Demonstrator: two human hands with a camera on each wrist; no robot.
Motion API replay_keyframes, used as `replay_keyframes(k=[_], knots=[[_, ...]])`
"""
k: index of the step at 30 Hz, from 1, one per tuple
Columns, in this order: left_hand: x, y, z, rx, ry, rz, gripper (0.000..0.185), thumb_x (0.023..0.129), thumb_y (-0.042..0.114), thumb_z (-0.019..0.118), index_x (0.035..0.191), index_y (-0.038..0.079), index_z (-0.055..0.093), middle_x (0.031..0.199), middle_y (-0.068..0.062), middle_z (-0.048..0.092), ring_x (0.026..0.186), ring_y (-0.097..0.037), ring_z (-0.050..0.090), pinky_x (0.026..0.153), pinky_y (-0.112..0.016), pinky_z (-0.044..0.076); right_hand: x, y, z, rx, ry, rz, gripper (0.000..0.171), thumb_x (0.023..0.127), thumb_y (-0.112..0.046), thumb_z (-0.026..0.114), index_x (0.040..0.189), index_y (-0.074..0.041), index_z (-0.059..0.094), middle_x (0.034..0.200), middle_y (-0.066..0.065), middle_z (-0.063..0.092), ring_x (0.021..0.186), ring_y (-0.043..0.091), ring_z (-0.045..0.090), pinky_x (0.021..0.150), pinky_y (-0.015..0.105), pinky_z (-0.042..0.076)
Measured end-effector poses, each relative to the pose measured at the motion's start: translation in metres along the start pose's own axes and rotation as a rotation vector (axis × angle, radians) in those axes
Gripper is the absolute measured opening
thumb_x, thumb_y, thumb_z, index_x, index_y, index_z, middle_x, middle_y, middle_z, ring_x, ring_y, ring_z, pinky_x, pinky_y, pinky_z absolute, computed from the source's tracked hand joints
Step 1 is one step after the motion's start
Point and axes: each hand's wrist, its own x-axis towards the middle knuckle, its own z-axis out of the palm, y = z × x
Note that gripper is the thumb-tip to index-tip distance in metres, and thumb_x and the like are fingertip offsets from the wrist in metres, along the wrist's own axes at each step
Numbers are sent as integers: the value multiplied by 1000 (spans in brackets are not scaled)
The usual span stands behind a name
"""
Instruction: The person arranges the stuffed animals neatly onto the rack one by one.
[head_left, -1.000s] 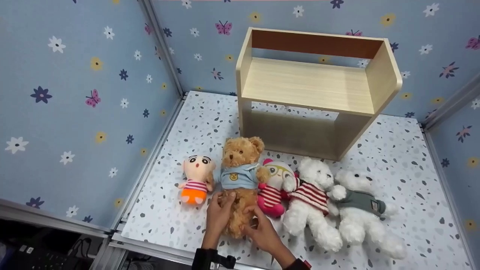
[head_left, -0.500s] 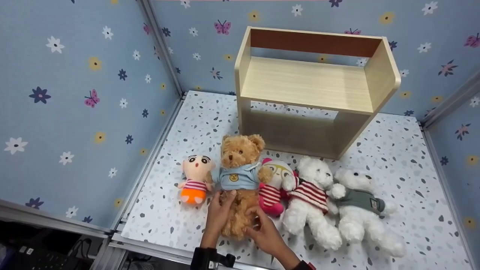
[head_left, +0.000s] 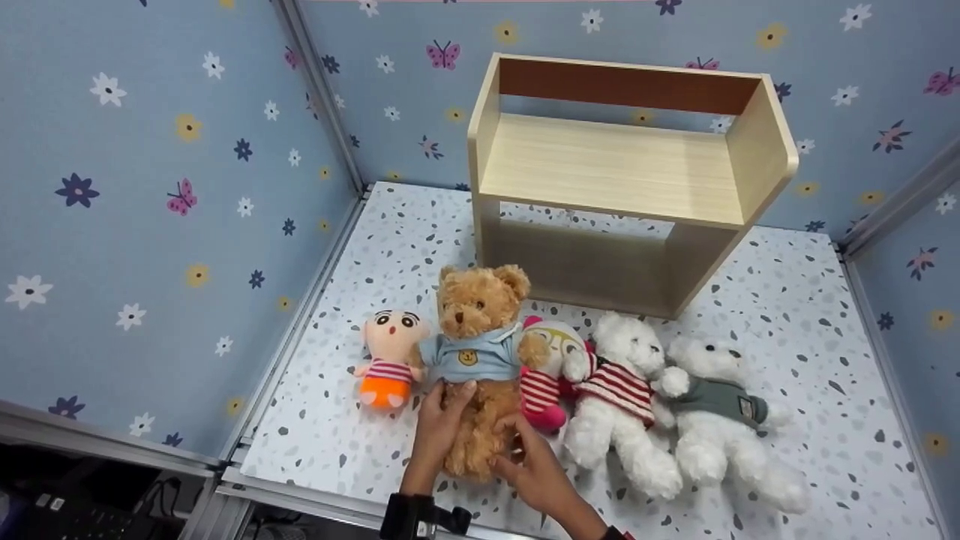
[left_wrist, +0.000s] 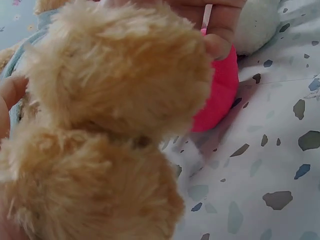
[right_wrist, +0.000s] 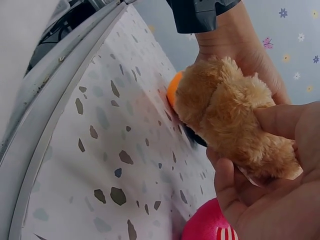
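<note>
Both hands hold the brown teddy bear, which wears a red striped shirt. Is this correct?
Not quite. Both hands, left and right, do hold the brown teddy bear, but its shirt is light blue, as the head view shows. The rest is right.

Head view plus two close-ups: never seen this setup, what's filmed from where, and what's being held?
No machine here: a person works with bare hands and wears three cameras. The wide picture comes from the head, looking down at a speckled table with flowered blue walls. The two close-ups come from a camera on each wrist.

On the table stand a wooden shelf unit and a row of soft toys: a small doll, a brown teddy bear, a pink-and-white toy and two white bears.

The left hand and right hand both grip the brown bear by its legs; the wrist views show those furry legs up close.
</note>
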Motion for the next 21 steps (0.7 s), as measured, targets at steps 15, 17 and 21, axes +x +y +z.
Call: replay_keyframes(k=[15,17,21], knots=[[-3,10,2,-6,34,93,63,94,41,72,145,8,54,149,-15,55,134,-28,52,109,-49,43,-5,-13,-2,-39,56,-14,34,89,-7,73,117,-18,57,103,4,63,81,10,58,74,27,53],[-3,12,2,0,35,112,58,95,40,72,141,8,57,145,-13,59,129,-25,55,106,-46,44,-5,-15,-3,-33,63,-10,35,89,-8,74,117,-18,57,104,4,63,81,10,58,74,27,53],[-3,15,4,-11,33,129,50,94,38,73,135,10,61,135,-10,64,119,-21,57,102,-41,45,-6,-19,-5,-25,73,2,35,89,-9,75,118,-18,57,108,3,63,82,11,57,74,27,52]])
